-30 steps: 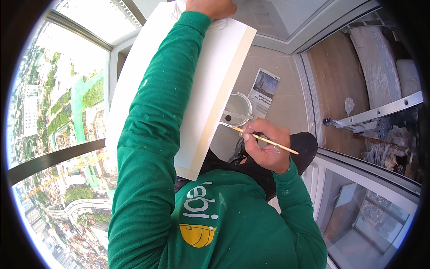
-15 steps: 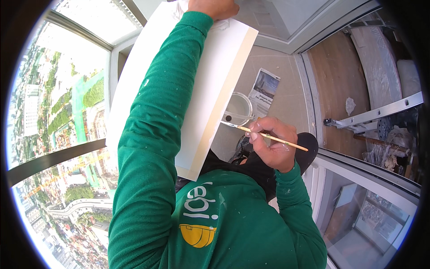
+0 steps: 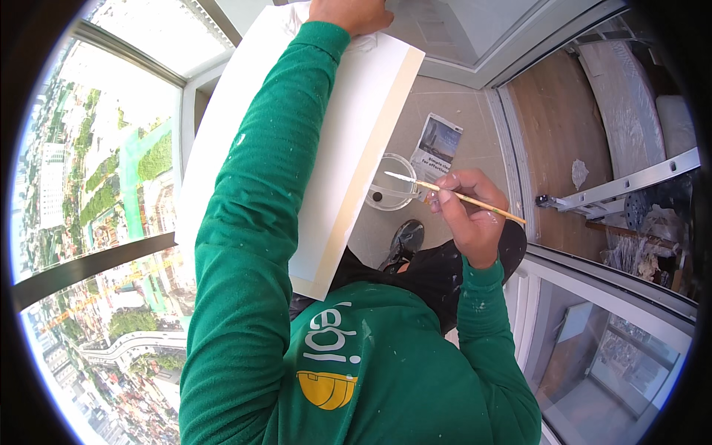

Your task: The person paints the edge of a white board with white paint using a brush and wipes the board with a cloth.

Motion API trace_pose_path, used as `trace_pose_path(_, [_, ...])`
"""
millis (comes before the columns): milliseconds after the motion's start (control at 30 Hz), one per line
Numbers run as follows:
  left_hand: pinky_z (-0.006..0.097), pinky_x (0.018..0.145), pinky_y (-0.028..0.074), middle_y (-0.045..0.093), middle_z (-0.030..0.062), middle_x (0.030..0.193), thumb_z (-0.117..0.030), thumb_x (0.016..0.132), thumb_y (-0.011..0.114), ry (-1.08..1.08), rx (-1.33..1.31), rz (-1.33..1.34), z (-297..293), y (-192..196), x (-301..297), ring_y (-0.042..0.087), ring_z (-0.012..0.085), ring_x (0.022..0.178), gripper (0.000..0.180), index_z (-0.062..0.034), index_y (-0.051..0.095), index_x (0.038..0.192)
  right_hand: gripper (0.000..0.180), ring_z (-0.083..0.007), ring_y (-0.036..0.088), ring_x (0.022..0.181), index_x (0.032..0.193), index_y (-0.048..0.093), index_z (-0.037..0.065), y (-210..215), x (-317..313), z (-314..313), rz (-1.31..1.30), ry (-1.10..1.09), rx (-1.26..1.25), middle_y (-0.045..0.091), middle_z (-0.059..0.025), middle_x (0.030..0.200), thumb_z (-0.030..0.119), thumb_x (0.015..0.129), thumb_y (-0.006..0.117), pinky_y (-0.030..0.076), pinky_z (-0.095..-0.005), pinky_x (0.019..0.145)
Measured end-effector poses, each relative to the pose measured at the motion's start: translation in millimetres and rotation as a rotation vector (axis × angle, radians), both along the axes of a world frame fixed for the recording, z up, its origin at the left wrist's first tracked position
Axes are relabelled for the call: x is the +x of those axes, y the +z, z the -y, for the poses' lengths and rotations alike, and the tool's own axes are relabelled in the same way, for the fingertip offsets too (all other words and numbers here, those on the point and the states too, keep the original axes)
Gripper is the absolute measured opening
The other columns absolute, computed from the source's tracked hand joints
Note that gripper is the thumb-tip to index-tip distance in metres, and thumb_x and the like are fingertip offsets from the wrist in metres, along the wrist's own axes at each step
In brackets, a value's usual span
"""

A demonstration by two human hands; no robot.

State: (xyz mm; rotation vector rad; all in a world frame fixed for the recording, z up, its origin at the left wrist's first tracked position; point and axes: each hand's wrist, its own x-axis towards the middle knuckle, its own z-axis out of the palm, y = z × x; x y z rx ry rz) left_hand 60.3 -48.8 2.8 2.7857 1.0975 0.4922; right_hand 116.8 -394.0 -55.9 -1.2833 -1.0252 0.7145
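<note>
My right hand (image 3: 473,216) pinches a thin wooden paintbrush (image 3: 475,202) whose white-coated bristles point left. The tip is above a round tub (image 3: 401,164) on the floor, apart from the white panel. That long panel (image 3: 348,126) slants under my left arm, with beige tape (image 3: 368,165) along its right edge. At the panel's far end my left hand (image 3: 353,15) is closed on a crumpled white cloth (image 3: 362,44); the top edge of the picture cuts off part of its fingers. A pale strip (image 3: 406,197) crosses the tub's near side.
A printed leaflet (image 3: 439,144) lies on the tiled floor (image 3: 475,111) beside the tub. My shoe (image 3: 406,241) is close to the tub. Tall windows (image 3: 104,148) stand at left. Beyond the sliding-door frame (image 3: 512,156) at right are a metal ladder (image 3: 630,183) and plastic-wrapped items.
My right hand has moved right and slightly away from me. The brush tip has left the panel's taped edge and is now above the tub. My left hand stays nearly in place.
</note>
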Motion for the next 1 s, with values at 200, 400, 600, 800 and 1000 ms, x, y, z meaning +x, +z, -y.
trace_pose_path(200, [0.05, 0.085, 0.059, 0.075, 0.0271, 0.093, -0.027, 0.082, 0.07, -0.018, 0.035, 0.0, -0.8, -0.7, -0.7, 0.074, 0.0425, 0.092, 0.032, 0.0042, 0.077, 0.088, 0.009, -0.0143, 0.073, 0.079, 0.101, 0.065, -0.004, 0.2, -0.3, -2.6, -0.035, -0.001, -0.022, 0.073, -0.0107, 0.088, -0.004, 0.093, 0.066, 0.059, -0.0266, 0.069])
trace_pose_path(400, [0.051, 0.086, 0.058, 0.074, 0.0273, 0.094, -0.028, 0.083, 0.069, -0.013, 0.028, -0.002, -2.6, -3.2, 0.2, 0.073, 0.0434, 0.093, 0.034, 0.004, 0.077, 0.089, 0.009, -0.0129, 0.071, 0.073, 0.104, 0.064, -0.002, 2.2, 4.8, -1.1, -0.197, -0.011, 0.033, 0.073, -0.0121, 0.089, -0.002, 0.095, 0.063, 0.056, -0.025, 0.061])
trace_pose_path(600, [0.051, 0.09, 0.057, 0.075, 0.0258, 0.1, -0.032, 0.087, 0.069, 0.008, -0.057, -0.006, 3.5, 6.0, -5.0, 0.072, 0.0428, 0.098, 0.036, 0.0019, 0.078, 0.095, 0.008, -0.014, 0.068, 0.069, 0.105, 0.064, 0.001, -6.5, 18.4, 0.1, -0.446, 0.046, 0.129, 0.072, -0.0133, 0.088, 0.0, 0.097, 0.061, 0.053, -0.0246, 0.055])
trace_pose_path(800, [0.05, 0.091, 0.057, 0.076, 0.0242, 0.104, -0.034, 0.09, 0.069, 0.051, -0.099, -0.041, 6.9, 13.5, -11.6, 0.072, 0.0417, 0.101, 0.037, -0.0003, 0.079, 0.1, 0.009, -0.0133, 0.068, 0.07, 0.105, 0.064, 0.001, -9.0, 12.0, -1.9, -0.437, 0.087, 0.087, 0.072, -0.0129, 0.088, -0.001, 0.097, 0.061, 0.053, -0.0248, 0.055])
trace_pose_path(1000, [0.05, 0.091, 0.057, 0.076, 0.0237, 0.103, -0.034, 0.09, 0.069, 0.075, -0.108, -0.06, 10.0, 20.3, -23.6, 0.073, 0.0411, 0.1, 0.035, -0.0019, 0.079, 0.101, 0.009, -0.0138, 0.071, 0.074, 0.104, 0.064, 0.001, -7.8, 2.4, -8.3, -0.315, 0.105, 0.035, 0.073, -0.0112, 0.088, -0.001, 0.096, 0.064, 0.056, -0.0249, 0.061])
